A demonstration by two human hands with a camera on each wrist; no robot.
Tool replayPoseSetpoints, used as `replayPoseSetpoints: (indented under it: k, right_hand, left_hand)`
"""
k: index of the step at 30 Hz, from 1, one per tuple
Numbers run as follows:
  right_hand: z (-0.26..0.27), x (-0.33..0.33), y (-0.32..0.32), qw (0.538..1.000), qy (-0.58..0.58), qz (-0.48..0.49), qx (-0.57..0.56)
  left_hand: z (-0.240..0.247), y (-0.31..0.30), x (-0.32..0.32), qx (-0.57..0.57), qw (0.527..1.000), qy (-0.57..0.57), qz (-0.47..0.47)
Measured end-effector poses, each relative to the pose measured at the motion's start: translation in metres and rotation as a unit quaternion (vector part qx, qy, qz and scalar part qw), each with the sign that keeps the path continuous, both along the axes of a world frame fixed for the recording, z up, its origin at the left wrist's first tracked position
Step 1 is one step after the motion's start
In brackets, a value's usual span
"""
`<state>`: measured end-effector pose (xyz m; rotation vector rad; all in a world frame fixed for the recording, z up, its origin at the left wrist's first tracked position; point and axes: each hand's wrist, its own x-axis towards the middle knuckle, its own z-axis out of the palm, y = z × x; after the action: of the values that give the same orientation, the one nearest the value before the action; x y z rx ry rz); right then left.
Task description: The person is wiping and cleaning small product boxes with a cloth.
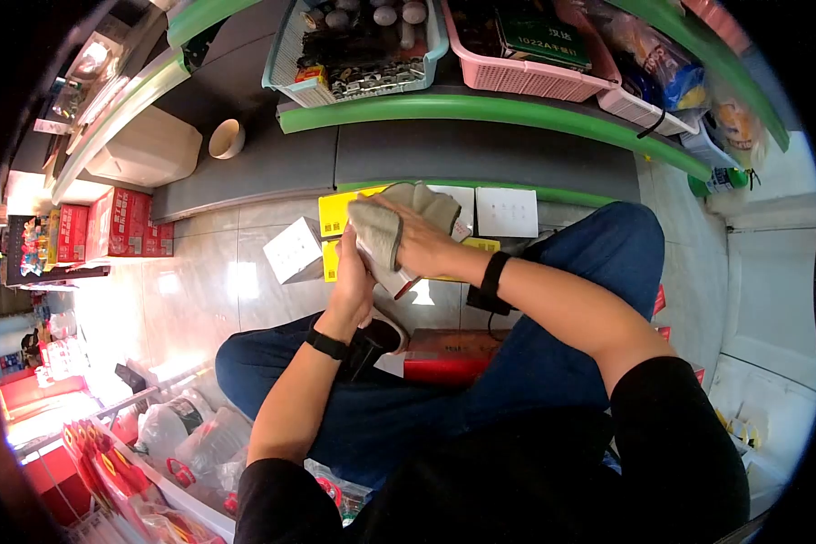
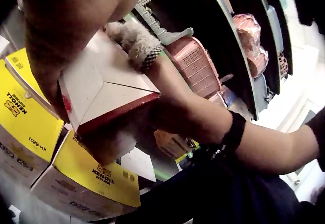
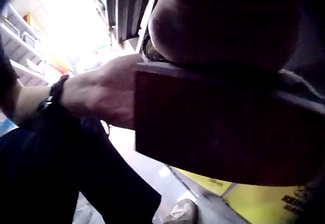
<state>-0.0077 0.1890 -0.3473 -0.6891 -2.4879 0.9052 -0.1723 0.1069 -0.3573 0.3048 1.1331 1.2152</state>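
A white box with dark red sides (image 2: 109, 89) is held between both hands above the floor. My left hand (image 1: 354, 276) grips it from the left, its fingers round the side. My right hand (image 1: 419, 243) has a grey-beige cloth (image 1: 376, 227) in its grasp, against the top and right of the box; the cloth hides part of the box and some fingers. In the right wrist view the box's dark side (image 3: 218, 127) fills the middle. Yellow-and-white boxes (image 2: 91, 176) stand on the floor beneath the hands.
White boxes (image 1: 293, 251) (image 1: 507, 213) stand near the shelf's foot. A red box (image 1: 449, 355) lies between the legs. Baskets (image 1: 354, 86) (image 1: 530, 77) sit on the shelf ahead, and a crate of plastic bottles (image 1: 199, 444) is at the lower left.
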Motion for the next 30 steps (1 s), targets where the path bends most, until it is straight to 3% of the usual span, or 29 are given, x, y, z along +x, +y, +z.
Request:
replayPoseSetpoints:
  k: [2, 3, 7, 9, 11, 15, 17, 18, 19, 20, 22, 25, 30]
  right_hand:
    - [-0.036, 0.005, 0.021, 0.996, -0.063, -0.012, 0.069]
    - [-0.057, 0.010, 0.033, 0.995, -0.040, -0.038, 0.087]
    - [-0.089, 0.045, 0.060, 0.988, -0.105, -0.092, -0.060]
    - [-0.087, 0.053, 0.057, 0.968, -0.088, -0.157, -0.173]
    - [-0.080, 0.056, 0.048, 0.966, -0.073, -0.159, -0.189]
    - [-0.019, 0.053, 0.010, 0.967, -0.010, -0.096, -0.236]
    - [-0.017, 0.040, -0.019, 0.959, 0.056, -0.105, -0.258]
    - [-0.017, 0.036, -0.034, 0.995, 0.037, -0.059, -0.073]
    - [0.004, 0.034, -0.049, 1.000, -0.002, -0.017, 0.022]
    - [0.014, 0.029, -0.057, 0.999, 0.010, 0.031, 0.019]
    - [0.032, 0.023, -0.072, 1.000, 0.002, -0.009, -0.003]
    - [0.017, 0.029, -0.059, 0.999, 0.023, 0.008, -0.037]
    - [-0.015, 0.051, -0.018, 0.997, -0.044, -0.039, 0.054]
  left_hand:
    - [-0.005, 0.001, 0.002, -0.007, 1.000, 0.021, 0.008]
    - [-0.008, 0.001, 0.002, -0.011, 0.999, 0.033, 0.013]
    - [0.037, 0.004, 0.018, -0.082, 0.988, 0.129, -0.003]
    - [0.033, 0.007, 0.010, -0.042, 0.996, 0.075, -0.029]
    - [0.016, 0.009, 0.002, -0.028, 0.999, 0.022, -0.014]
    - [0.014, 0.002, -0.002, -0.039, 0.999, 0.012, 0.004]
    - [0.007, 0.002, 0.000, -0.022, 1.000, 0.014, 0.010]
    - [0.006, 0.002, 0.001, -0.034, 0.999, -0.004, 0.004]
    - [0.006, 0.001, 0.000, -0.046, 0.999, -0.023, -0.002]
    - [0.005, 0.000, 0.000, -0.058, 0.997, -0.042, -0.007]
    - [0.002, 0.000, 0.001, -0.072, 0.995, -0.068, 0.017]
    - [0.014, 0.001, 0.007, -0.063, 0.996, -0.056, 0.023]
    - [0.021, 0.004, 0.011, -0.051, 0.998, 0.006, 0.037]
